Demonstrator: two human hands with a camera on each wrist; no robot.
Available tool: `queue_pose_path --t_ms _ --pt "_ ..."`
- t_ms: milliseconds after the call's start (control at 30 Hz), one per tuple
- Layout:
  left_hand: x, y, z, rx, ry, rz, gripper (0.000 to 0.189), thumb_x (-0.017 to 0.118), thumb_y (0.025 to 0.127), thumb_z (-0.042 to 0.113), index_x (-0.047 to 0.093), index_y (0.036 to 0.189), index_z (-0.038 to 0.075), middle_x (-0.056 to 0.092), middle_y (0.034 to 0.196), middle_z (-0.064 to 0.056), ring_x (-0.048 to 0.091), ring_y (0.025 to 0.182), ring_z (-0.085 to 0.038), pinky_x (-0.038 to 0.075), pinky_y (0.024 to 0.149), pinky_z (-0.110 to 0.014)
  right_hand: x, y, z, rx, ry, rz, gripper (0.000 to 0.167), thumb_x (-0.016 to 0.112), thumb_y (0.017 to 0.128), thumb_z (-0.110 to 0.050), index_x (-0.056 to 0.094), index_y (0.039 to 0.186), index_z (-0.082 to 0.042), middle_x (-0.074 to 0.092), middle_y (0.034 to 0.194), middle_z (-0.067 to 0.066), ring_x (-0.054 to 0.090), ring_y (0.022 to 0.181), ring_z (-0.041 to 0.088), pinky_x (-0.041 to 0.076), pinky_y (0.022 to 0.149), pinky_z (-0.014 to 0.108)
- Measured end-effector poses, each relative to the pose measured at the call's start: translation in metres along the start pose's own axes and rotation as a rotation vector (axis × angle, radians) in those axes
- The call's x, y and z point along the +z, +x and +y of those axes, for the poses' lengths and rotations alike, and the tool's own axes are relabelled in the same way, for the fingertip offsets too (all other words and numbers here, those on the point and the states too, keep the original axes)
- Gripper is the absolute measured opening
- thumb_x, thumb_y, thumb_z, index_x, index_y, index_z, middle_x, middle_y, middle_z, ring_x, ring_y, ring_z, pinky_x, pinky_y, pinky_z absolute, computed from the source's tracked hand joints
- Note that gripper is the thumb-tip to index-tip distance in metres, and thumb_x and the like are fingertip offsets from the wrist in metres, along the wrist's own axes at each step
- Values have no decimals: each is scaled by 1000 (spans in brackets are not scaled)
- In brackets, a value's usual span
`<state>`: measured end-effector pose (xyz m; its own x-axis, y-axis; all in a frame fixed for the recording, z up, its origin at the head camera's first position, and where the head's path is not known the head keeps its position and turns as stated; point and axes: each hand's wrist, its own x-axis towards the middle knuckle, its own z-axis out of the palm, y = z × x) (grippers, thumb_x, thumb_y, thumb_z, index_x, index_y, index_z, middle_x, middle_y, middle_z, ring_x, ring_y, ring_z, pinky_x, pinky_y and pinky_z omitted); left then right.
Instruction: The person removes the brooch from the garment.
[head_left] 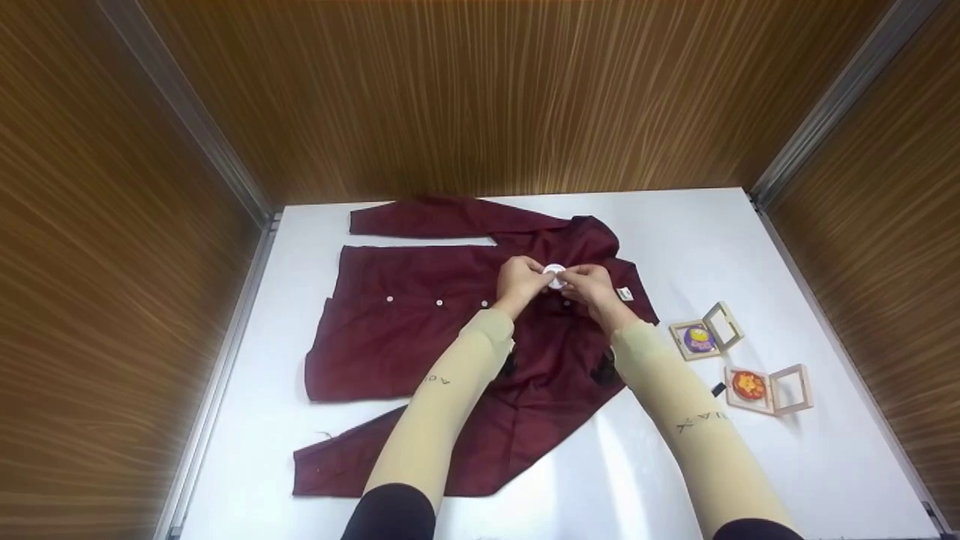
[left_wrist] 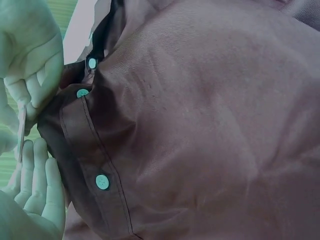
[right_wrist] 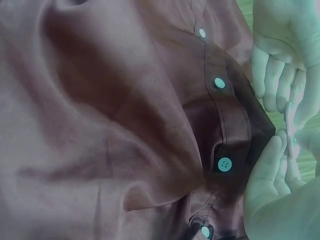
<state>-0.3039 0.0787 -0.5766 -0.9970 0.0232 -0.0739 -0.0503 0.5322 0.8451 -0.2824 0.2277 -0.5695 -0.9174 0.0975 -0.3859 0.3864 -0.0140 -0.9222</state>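
Both hands meet over the upper part of a dark red button-up shirt (head_left: 405,330), which lies spread out with its collar end to the right. Between them is a thin, round white disc (head_left: 555,268). My left hand (head_left: 521,283) pinches its left edge, and my right hand (head_left: 591,285) pinches the right edge. Edge-on in the left wrist view, the disc (left_wrist: 21,132) looks thin and flat; its kind cannot be told. Under the hands runs the shirt's front strip with pale buttons (right_wrist: 225,164). The forearms hide part of the shirt.
To the right of the shirt stand two small open cases, one with a purple and yellow round piece (head_left: 699,339), the other with a red and orange round piece (head_left: 748,385). A small black piece (head_left: 718,389) lies beside them. Wood-grain panels (head_left: 480,97) enclose the white table (head_left: 247,442).
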Motion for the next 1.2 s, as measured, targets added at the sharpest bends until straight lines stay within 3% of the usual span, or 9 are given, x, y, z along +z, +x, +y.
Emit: queue_pose_path --t_ms 167,333,600,967,1200 --pt "-2 0 -1 4 80 -6 12 80 88 21 84 90 10 81 76 -6 75 65 -14 43 58 -15 3 -1 2 -42 -38 12 10 65 101 -2 64 104 7 63 71 -6 63 59 1 57 61 14" --pt "-2 -1 -3 -2 87 -8 11 80 88 22 83 88 11 81 73 -5 76 65 -13 45 58 -17 5 2 10 -95 -70 44 13 67 100 -4 67 100 9 60 63 -8 60 56 0 55 57 13" --pt "-1 1 -4 -27 97 -21 13 81 90 24 84 90 11 82 75 -5 78 68 -14 47 60 -16 3 3 12 -68 -81 22 14 65 103 -7 67 103 6 61 61 -8 61 56 1 57 58 17" --pt "-1 6 -5 -95 -96 -118 15 82 94 17 81 97 3 82 81 -14 82 80 -30 43 42 -16 -4 -2 6 -34 -22 -21 20 68 101 -8 65 111 10 65 66 -6 64 58 3 60 60 19" --pt "-3 7 -8 -124 -137 -155 13 79 94 16 82 96 4 79 68 -8 79 67 -25 44 41 -21 -6 -2 5 -46 -28 -33 16 68 101 -7 66 106 8 65 63 -5 64 56 3 61 60 21"
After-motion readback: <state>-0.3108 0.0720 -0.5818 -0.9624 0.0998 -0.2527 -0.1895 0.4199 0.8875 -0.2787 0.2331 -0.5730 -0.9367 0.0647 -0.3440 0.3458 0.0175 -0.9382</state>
